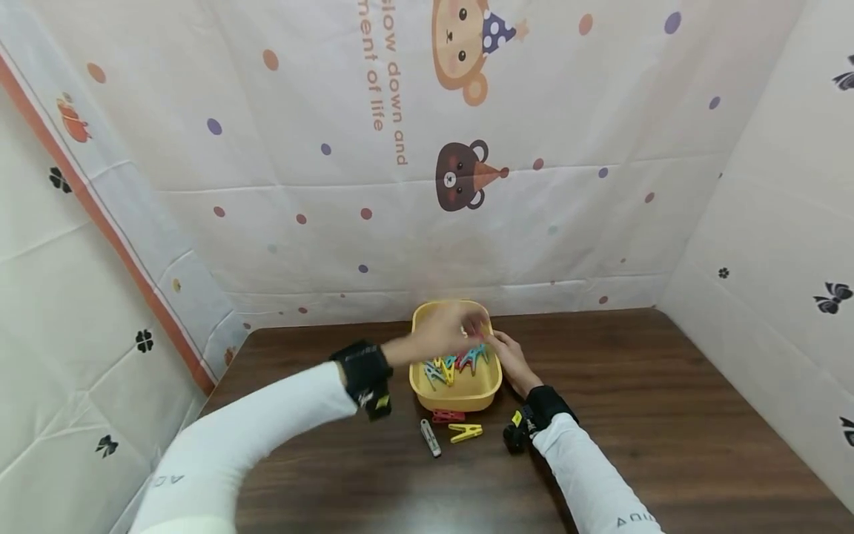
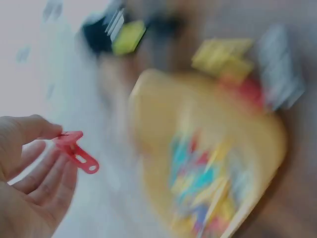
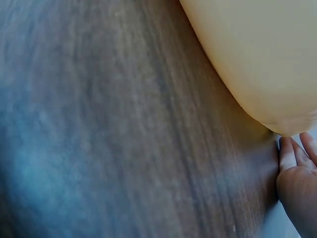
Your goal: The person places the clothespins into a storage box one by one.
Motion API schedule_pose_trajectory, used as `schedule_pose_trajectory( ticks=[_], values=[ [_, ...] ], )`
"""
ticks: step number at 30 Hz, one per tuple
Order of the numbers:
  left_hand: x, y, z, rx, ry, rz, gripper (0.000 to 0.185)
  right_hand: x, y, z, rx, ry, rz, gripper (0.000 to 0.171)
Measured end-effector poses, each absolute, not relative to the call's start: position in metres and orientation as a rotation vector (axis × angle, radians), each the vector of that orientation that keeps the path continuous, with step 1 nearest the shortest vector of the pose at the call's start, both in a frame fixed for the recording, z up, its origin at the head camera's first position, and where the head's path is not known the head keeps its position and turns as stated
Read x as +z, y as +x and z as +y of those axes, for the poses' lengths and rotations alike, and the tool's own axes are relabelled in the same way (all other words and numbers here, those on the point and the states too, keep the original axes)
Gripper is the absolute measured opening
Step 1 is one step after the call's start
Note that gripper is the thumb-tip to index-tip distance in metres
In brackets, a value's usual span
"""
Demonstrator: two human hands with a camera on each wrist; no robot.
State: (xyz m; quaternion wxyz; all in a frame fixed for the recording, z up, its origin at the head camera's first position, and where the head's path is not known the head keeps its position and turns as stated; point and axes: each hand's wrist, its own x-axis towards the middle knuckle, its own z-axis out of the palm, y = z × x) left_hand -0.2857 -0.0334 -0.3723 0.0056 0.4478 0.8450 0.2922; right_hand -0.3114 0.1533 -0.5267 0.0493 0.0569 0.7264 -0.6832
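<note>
Above the far part of a yellow plastic basin point(image 1: 457, 401), my left hand point(image 1: 440, 331) is blurred in the head view. It pinches a red clothespin point(image 2: 78, 153) between thumb and fingers, seen sharply in the left wrist view. My right hand point(image 1: 515, 362) touches the basin's right side near the far corner, its fingers point(image 3: 289, 157) fairly straight against the wall in the right wrist view. Inside the basin lie several clothespins point(image 1: 448, 369) in yellow, blue and red.
On the dark wooden table point(image 1: 600, 415), a red clothespin point(image 1: 448, 417) lies against the basin's near side. Nearby are a yellow clothespin point(image 1: 465, 432) and a grey clothespin-like piece point(image 1: 430, 437). A printed cloth point(image 1: 400, 245) hangs behind the table's far edge.
</note>
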Motion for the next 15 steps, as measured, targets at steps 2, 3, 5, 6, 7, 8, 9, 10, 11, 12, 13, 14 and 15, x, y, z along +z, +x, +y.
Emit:
schedule_pose_trajectory(
  ticks=[2, 3, 5, 6, 7, 8, 9, 10, 11, 12, 13, 14, 15],
  values=[
    [-0.362, -0.313, -0.033, 0.955, 1.226, 2.729, 0.019, -0.527, -0.312, 0.153, -2.073, 0.188, 2.207, 0.057],
    [-0.360, -0.326, -0.033, 0.960, 1.150, 2.765, 0.019, -0.527, -0.312, 0.152, -2.069, 0.199, 2.203, 0.058],
    [-0.363, -0.347, -0.036, 0.993, 0.980, 2.802, 0.017, -0.527, -0.312, 0.150, -2.073, 0.218, 2.193, 0.059],
    [-0.368, -0.356, -0.039, 0.996, 0.904, 2.808, 0.016, -0.527, -0.312, 0.149, -2.078, 0.221, 2.183, 0.059],
    [-0.373, -0.363, -0.041, 0.978, 0.834, 2.823, 0.015, -0.528, -0.312, 0.147, -2.085, 0.217, 2.175, 0.059],
    [-0.381, -0.369, -0.044, 0.958, 0.770, 2.826, 0.014, -0.528, -0.311, 0.146, -2.090, 0.217, 2.166, 0.058],
    [-0.388, -0.373, -0.046, 0.916, 0.712, 2.831, 0.011, -0.528, -0.311, 0.144, -2.094, 0.217, 2.158, 0.058],
    [-0.396, -0.377, -0.047, 0.870, 0.661, 2.828, 0.008, -0.528, -0.310, 0.143, -2.096, 0.218, 2.155, 0.058],
    [-0.403, -0.379, -0.048, 0.811, 0.636, 2.829, 0.006, -0.528, -0.310, 0.142, -2.099, 0.219, 2.149, 0.058],
    [-0.410, -0.380, -0.048, 0.761, 0.624, 2.824, 0.005, -0.528, -0.310, 0.142, -2.099, 0.221, 2.149, 0.058],
    [-0.416, -0.381, -0.048, 0.713, 0.614, 2.818, 0.007, -0.528, -0.310, 0.142, -2.101, 0.226, 2.146, 0.058],
    [-0.420, -0.382, -0.047, 0.678, 0.610, 2.810, 0.009, -0.527, -0.310, 0.142, -2.104, 0.232, 2.141, 0.058],
    [-0.423, -0.382, -0.045, 0.655, 0.610, 2.806, 0.010, -0.526, -0.311, 0.143, -2.109, 0.239, 2.136, 0.058]
  ],
)
